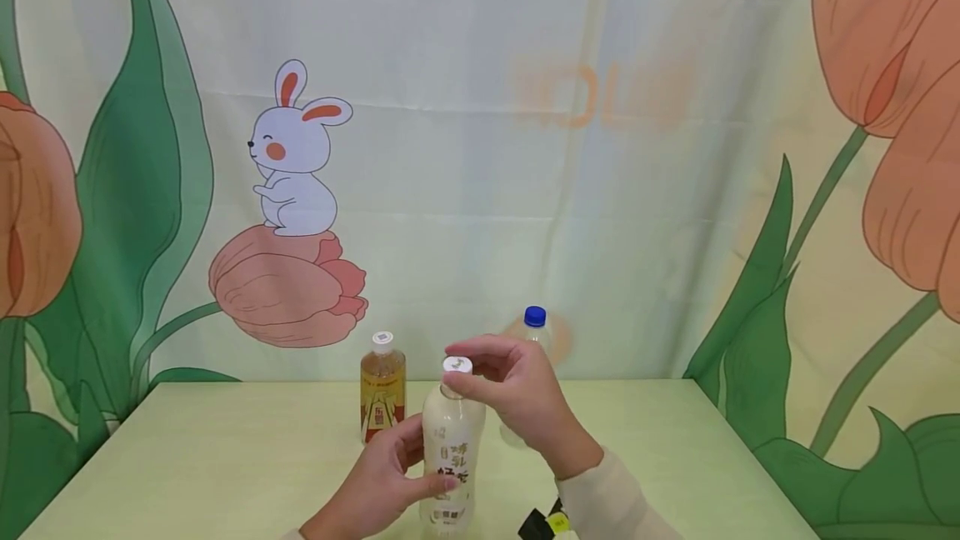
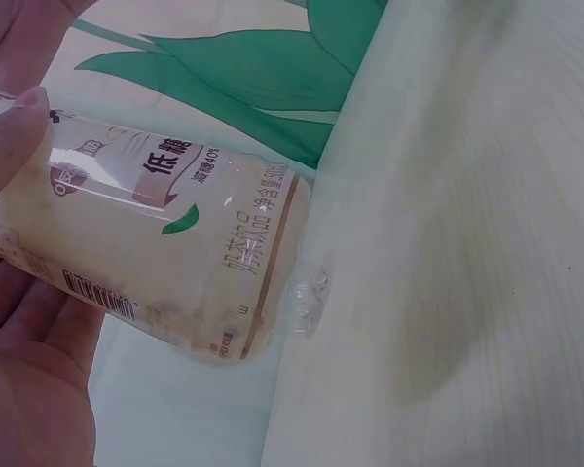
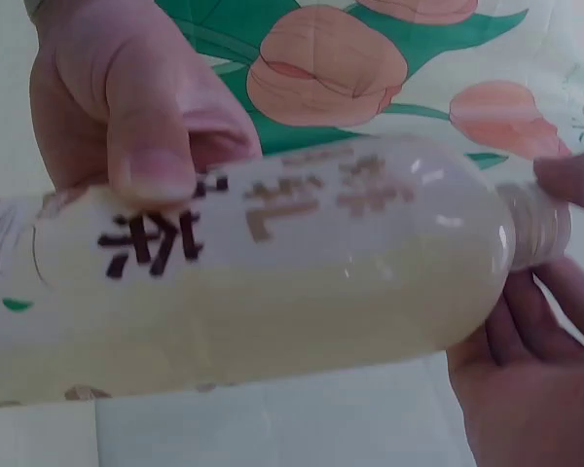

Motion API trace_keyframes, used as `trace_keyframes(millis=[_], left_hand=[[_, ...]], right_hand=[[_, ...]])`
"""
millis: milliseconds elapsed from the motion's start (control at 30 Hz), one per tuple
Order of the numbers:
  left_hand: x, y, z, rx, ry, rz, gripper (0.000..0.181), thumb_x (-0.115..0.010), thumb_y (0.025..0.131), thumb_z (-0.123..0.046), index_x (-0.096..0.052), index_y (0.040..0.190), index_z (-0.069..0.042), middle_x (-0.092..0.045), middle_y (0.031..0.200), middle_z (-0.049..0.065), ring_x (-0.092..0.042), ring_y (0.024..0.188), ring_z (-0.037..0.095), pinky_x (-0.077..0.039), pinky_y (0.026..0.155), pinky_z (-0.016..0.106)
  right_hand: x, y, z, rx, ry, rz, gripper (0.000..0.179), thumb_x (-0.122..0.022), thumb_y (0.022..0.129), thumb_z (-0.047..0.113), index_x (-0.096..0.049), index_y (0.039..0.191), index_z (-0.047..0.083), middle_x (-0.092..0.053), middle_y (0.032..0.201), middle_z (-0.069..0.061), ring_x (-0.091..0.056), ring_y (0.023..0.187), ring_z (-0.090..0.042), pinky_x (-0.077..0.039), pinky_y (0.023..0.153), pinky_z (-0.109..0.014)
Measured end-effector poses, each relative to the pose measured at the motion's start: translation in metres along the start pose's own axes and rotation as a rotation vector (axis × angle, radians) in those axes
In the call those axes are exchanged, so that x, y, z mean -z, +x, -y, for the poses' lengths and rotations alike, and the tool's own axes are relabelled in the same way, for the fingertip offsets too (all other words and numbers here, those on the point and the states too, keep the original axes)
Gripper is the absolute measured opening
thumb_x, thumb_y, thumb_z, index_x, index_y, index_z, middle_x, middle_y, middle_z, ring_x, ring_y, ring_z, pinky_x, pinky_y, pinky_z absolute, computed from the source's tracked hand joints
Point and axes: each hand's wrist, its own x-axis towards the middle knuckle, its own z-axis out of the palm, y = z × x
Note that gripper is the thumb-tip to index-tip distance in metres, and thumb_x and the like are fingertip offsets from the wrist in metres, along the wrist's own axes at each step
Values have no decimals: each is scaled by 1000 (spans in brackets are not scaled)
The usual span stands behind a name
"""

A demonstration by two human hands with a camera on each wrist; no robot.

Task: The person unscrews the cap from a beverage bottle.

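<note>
A pale milk tea bottle (image 1: 450, 432) with a white cap (image 1: 457, 366) stands nearly upright at the front middle in the head view. Around its lower body my left hand (image 1: 367, 482) is wrapped, the thumb lying across the printed label. My right hand (image 1: 536, 407) pinches the cap between thumb and fingers. The right wrist view shows the bottle's shoulder and neck (image 3: 535, 229), with fingers of the right hand (image 3: 535, 389) about the neck end. In the left wrist view the bottle's base (image 2: 273, 272) is close to the table; contact cannot be told.
Behind to the left is a bottle of amber drink (image 1: 382, 398) with a white cap. A clear bottle with a blue cap (image 1: 535, 317) stands behind the right hand, partly hidden. A black and yellow object (image 1: 536, 526) shows beside the right sleeve. A printed curtain (image 1: 450, 190) backs the table.
</note>
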Motion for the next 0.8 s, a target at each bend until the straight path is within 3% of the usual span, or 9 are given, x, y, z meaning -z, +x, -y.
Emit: trace_keyframes(millis=[100,200,333,433,533,667,800], left_hand=[[0,1,0,-2,1,1,67,-84,86,-26,-54,143,-10,-67,134,13,-67,119,25,-55,97,21],[-1,1,0,-4,1,1,66,-84,86,-26,-54,143,-9,-67,134,13,-68,118,25,-55,96,21],[-2,2,1,-8,-1,0,65,-84,87,-24,-55,142,-10,-67,134,13,-68,118,25,-55,96,21],[-2,2,1,-9,-4,-1,64,-84,87,-25,-55,142,-10,-67,134,13,-67,119,25,-55,97,21],[-1,2,2,0,-11,-3,65,-84,87,-26,-55,142,-11,-67,135,12,-67,120,25,-56,98,23],[0,1,3,13,-15,-5,66,-84,87,-28,-54,143,-10,-67,136,11,-66,121,25,-56,102,31],[1,0,4,12,-8,-10,67,-84,87,-29,-53,144,-10,-66,137,11,-66,123,27,-54,107,43]], right_hand=[[3,1,-2,9,59,87,30,-72,95,10,-71,123,0,-74,115,-8,-71,97,-12,-61,86,-27],[3,1,-3,4,90,105,36,-71,95,10,-67,130,0,-72,121,-7,-69,107,-13,-59,93,-27],[-2,0,-3,-30,45,1,45,-82,86,13,-64,126,3,-69,117,-7,-67,106,-18,-57,94,-29],[-6,-1,-2,-56,-25,-104,42,-90,79,17,-65,111,6,-69,105,-6,-67,95,-21,-58,85,-30],[-8,-1,-1,-53,-58,-149,34,-90,78,18,-69,102,7,-71,98,-6,-67,87,-21,-58,78,-29],[-5,-1,1,-24,-25,-76,27,-83,86,13,-74,109,3,-74,100,-8,-69,87,-17,-59,78,-27],[-2,-1,-2,-5,41,40,30,-71,95,9,-71,122,-2,-73,116,-16,-71,96,-11,-60,85,-25]])
